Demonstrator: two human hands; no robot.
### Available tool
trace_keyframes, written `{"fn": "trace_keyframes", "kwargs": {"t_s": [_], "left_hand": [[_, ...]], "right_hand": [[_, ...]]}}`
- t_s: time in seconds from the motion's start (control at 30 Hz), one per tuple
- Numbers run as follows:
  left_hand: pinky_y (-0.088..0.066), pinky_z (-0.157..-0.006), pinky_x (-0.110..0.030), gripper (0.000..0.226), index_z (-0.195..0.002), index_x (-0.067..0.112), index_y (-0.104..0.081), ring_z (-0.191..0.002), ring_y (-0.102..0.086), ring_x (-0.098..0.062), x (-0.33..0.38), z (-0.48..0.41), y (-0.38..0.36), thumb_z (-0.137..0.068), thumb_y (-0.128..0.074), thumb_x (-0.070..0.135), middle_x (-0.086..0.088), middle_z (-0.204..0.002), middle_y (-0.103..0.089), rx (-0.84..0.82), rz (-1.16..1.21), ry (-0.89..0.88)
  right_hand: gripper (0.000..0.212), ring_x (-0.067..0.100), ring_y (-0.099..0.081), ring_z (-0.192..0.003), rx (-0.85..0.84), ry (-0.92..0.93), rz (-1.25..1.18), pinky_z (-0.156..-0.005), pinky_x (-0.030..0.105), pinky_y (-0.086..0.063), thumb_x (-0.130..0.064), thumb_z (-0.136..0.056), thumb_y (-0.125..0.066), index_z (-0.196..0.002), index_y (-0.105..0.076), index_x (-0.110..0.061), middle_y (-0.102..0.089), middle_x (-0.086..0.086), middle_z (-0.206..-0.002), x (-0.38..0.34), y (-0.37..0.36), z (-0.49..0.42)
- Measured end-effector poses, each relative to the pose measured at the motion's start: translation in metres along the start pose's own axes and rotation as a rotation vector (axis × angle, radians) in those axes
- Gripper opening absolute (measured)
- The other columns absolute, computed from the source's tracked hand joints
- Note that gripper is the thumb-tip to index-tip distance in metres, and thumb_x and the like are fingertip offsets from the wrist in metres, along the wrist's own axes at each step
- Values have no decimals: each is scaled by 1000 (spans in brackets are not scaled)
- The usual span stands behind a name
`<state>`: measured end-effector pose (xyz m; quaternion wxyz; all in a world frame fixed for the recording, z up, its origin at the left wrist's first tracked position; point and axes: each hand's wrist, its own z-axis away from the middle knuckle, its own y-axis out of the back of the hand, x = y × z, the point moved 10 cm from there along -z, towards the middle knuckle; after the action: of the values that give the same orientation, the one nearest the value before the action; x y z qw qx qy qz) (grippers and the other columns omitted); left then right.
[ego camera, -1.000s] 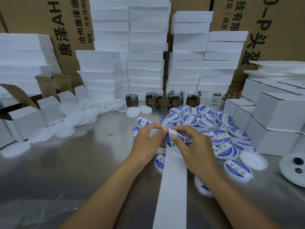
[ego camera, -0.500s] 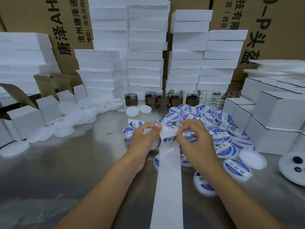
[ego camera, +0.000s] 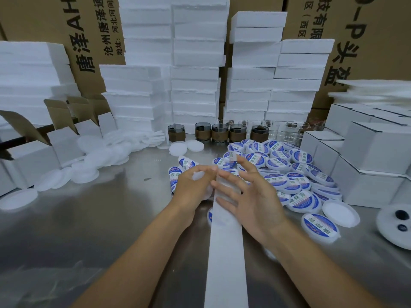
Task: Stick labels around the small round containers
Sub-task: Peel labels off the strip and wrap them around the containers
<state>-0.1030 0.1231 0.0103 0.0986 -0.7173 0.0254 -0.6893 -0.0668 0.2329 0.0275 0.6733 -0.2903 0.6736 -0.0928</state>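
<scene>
My left hand (ego camera: pixel 192 184) grips a small white round container (ego camera: pixel 198 175) just above the steel table (ego camera: pixel 93 218). My right hand (ego camera: pixel 251 196) is beside it with fingers spread and straight, and its fingertips touch the container and the top of the white label backing strip (ego camera: pixel 226 263). The strip runs from the hands down to the near edge of the view. A small label piece (ego camera: pixel 232 157) shows by the uppermost right finger; whether it sticks to the finger is unclear. A heap of blue-and-white labelled containers (ego camera: pixel 289 174) lies right of the hands.
Plain white lids and containers (ego camera: pixel 106 156) are spread at the left by open cartons (ego camera: pixel 29 156). Foam slabs (ego camera: pixel 195 74) are stacked behind, with dark glass cups (ego camera: pixel 220 133) in front. White boxes (ego camera: pixel 375 152) stand at the right. A loose lid (ego camera: pixel 340 213) lies near them.
My right hand has gone from pinching a blue label at the strip's top to spread, straight fingers. The label is gone from between the hands. My left hand keeps its hold.
</scene>
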Motion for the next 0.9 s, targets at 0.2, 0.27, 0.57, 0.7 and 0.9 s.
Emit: {"fn": "trace_keyframes", "kwargs": {"t_s": [0.2, 0.27, 0.57, 0.7, 0.9], "left_hand": [[-55, -53, -23, 28, -84, 13, -66, -57, -66, -14, 20, -7, 24, -93, -53, 37, -3, -67, -68, 127, 213, -49], [-57, -56, -25, 29, -83, 12, -64, -58, -67, -14, 26, -5, 24, -92, -53, 37, -2, -63, -69, 104, 325, -60], [-51, -57, -25, 29, -66, 9, -64, -59, -59, -19, 7, 32, -60, -78, -58, 35, -8, -67, -62, -317, 573, 80], [-53, -56, -24, 35, -73, 6, -60, -58, -62, -18, -5, 29, -58, -91, -50, 35, -8, -68, -64, -273, 495, 134], [-56, -60, -27, 57, -84, 2, -59, -57, -67, -22, -15, 22, -55, -94, -34, 52, -12, -63, -67, -265, 478, 212]], "right_hand": [[33, 21, -66, -100, 62, -13, -6, -92, 43, -41, -24, -75, -55, -105, -58, -37, -69, 1, -101, 0, 13, -4], [33, 20, -67, -96, 75, -21, -45, -88, 40, -43, -24, -73, -57, -103, -59, -36, -71, 0, -95, 2, 16, -6], [19, 19, -53, -69, 261, -29, -358, -74, 30, -42, -35, -71, -64, -67, -73, -19, -61, 12, -94, 7, 30, -4], [20, 21, -62, -78, 308, 45, -317, -60, 27, -44, -33, -82, -59, -73, -74, -25, -67, 7, -86, -11, 36, -2], [9, 8, -56, -76, 314, 210, -14, -70, 27, -40, -33, -70, -64, -69, -66, -24, -66, -10, -71, -48, 38, 5]]}}
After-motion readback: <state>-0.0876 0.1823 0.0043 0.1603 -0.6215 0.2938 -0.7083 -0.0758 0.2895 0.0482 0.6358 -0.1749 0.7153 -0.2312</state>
